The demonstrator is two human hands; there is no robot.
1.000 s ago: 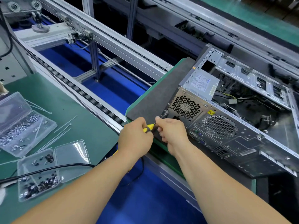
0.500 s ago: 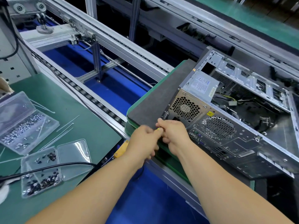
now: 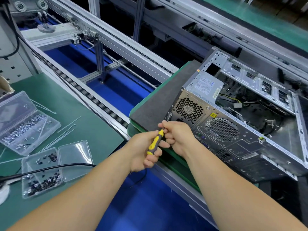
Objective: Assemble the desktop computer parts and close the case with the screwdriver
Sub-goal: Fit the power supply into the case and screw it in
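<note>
left hand [image 3: 144, 150] wrapping its grip round the yellow-grey screwdriver [image 3: 155, 142] handle | right hand [image 3: 177, 136] pinching the screwdriver's upper end — tip hidden | open computer case [image 3: 240, 124] lying just beyond both grips, on a dark pad [image 3: 160, 99] | screw boxes [image 3: 41, 169] sitting on the green tabletop [image 3: 86, 130], left of the grips

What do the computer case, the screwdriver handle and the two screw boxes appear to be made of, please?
Computer case: bare sheet metal, judging by its dull grey sheen and punched vent holes. Screwdriver handle: probably moulded plastic with rubbery grey inserts; yellow, matt. Screw boxes: clear glossy plastic; contents show through, lids glare.
</note>
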